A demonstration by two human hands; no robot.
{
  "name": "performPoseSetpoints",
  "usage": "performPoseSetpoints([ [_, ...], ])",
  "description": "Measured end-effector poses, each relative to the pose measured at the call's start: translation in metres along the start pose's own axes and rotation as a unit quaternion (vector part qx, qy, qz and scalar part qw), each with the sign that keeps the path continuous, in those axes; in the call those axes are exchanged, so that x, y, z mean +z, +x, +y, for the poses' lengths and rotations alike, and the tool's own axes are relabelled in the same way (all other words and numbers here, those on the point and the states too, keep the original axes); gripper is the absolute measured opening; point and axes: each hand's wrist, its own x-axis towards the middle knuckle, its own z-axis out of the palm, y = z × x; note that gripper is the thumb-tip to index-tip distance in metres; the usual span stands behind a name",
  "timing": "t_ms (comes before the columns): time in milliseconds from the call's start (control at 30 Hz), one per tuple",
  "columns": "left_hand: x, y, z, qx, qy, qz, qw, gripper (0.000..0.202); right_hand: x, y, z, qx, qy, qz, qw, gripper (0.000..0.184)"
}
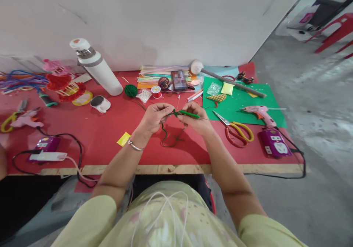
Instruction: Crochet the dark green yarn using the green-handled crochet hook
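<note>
Above the middle of the red table, my left hand (pixel 160 114) pinches a small piece of dark green crochet work (pixel 175 112). In my right hand (pixel 195 115) is a crochet hook with a green handle (pixel 189 113), its tip at the crochet work; the fingers are closed around it. A loose strand of green yarn (pixel 163 133) hangs below my left hand. Another strand runs from behind that hand toward a ball of green yarn (pixel 130 90) farther back. Both hands are close together, just above the tabletop.
Scissors (pixel 234 127) and a pink glue gun (pixel 260 114) lie at right, near a purple power socket (pixel 275 143). A white thermos (pixel 100 70) and a mug (pixel 100 103) stand at back left. Red thread (pixel 156 92) and pipe cleaners (pixel 154 75) are behind my hands.
</note>
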Motion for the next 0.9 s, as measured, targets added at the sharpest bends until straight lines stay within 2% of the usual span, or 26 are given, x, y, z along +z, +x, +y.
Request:
performPoseSetpoints([
  [200, 0.003, 0.003, -0.003, -0.009, -0.025, 0.013, 1.0, 0.033, 0.0, -0.001, -0.004, -0.007, -0.001, 0.008, 1.0, 0.045],
  [400, 0.005, 0.004, -0.004, 0.011, -0.022, 0.0, 1.0, 0.034, -0.003, -0.002, -0.002, -0.022, -0.032, 0.007, 0.999, 0.039],
  [633, 0.004, 0.005, -0.011, 0.024, -0.012, -0.016, 1.0, 0.03, 0.001, -0.004, -0.005, -0.026, -0.067, 0.016, 0.997, 0.054],
  [900, -0.003, 0.007, -0.019, 0.019, 0.017, -0.027, 0.999, 0.026, -0.003, -0.003, -0.002, -0.051, -0.072, 0.048, 0.995, 0.043],
])
